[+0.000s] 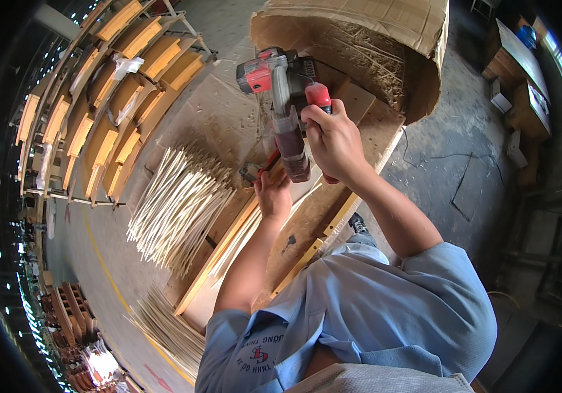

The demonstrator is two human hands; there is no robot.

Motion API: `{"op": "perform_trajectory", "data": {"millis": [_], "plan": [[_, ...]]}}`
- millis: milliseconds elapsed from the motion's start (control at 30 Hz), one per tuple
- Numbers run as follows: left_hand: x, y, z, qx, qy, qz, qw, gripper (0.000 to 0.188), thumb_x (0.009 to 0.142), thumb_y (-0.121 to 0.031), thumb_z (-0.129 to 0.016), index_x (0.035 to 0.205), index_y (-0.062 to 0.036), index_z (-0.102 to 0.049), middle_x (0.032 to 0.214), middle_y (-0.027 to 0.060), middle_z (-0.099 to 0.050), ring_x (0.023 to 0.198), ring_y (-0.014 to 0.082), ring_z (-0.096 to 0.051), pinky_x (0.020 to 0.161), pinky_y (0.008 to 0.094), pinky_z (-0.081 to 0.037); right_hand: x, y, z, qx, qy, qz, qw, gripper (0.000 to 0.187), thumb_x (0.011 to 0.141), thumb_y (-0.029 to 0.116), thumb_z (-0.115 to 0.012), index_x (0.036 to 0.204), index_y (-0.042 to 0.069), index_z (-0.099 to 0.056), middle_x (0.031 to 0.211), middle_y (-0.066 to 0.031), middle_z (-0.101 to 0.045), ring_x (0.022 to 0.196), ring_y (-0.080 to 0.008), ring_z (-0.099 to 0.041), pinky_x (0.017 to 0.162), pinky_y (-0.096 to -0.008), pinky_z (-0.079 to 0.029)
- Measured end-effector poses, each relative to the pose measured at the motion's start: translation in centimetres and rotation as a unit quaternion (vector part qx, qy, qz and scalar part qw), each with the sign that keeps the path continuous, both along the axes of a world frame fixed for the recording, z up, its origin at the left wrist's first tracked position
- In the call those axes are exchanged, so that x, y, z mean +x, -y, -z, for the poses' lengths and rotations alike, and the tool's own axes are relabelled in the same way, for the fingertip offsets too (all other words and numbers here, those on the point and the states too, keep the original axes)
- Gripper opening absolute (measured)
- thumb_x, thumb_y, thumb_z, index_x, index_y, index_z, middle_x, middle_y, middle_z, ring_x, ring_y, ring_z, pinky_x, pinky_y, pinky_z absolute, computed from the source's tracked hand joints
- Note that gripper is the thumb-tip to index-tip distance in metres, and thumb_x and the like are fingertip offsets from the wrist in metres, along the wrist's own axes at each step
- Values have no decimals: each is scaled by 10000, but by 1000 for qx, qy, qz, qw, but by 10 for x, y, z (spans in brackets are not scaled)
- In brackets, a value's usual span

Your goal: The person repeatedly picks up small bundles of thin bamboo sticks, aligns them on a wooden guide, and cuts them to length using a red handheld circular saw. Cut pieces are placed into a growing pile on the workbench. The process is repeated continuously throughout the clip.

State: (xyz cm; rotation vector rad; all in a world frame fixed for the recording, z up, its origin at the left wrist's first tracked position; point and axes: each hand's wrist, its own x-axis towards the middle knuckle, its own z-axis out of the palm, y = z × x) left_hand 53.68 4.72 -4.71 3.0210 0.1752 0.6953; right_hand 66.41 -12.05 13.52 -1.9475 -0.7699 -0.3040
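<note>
Apparently midway: gripping the red power tool (264, 73) above the worktop (310, 226) with right hand (337, 141), placing left hand (274, 200) apart, just below, cannot tell on what. Judging by scraps (379, 65) in cardboard box (386, 13), partly done; cannot tell whether to count piled sticks (179, 203) as finished or waiting.

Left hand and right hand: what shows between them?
In the head view, a dark brown, bag-like part of the red-and-black power tool shows between the left hand and right hand.

Dark lettering (270, 339), red emblem (259, 354) on blue shirt (386, 308), floor arrow (157, 378)
</note>
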Motion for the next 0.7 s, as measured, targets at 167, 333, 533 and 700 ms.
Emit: {"op": "perform_trajectory", "data": {"millis": [167,333,533,700], "plan": [[-1,0,1,24,-5,-16,1000,305,885,-130,-654,1140,-241,-779,1207,-27,-741,1188,341,-566,987,523,-422,-4,1,2,4,9,-1,1000,162,883,109,-625,1031,154,-674,941,-205,-608,925,-410,-625,736,-513,-547],[0,4,-2,11,19,-17,1000,300,876,-139,-670,1138,-243,-772,1213,-42,-733,1164,333,-573,980,522,-425,-7,4,8,1,13,4,1000,164,872,112,-637,1028,148,-671,939,-200,-609,943,-413,-622,739,-517,-546],[-1,0,0,-18,-4,-5,1000,367,854,-102,-640,1188,-176,-773,1343,-37,-692,1204,338,-539,998,525,-431,-14,7,12,1,5,0,1000,177,868,112,-649,1036,165,-667,1034,-207,-600,926,-429,-636,752,-524,-550],[-2,0,0,-2,19,-4,1000,331,857,-131,-672,1156,-236,-768,1298,-42,-707,1181,316,-564,975,511,-432,-21,11,23,-5,-2,-5,1000,203,899,104,-654,1083,189,-670,1144,-214,-576,935,-447,-647,778,-522,-556]]}}
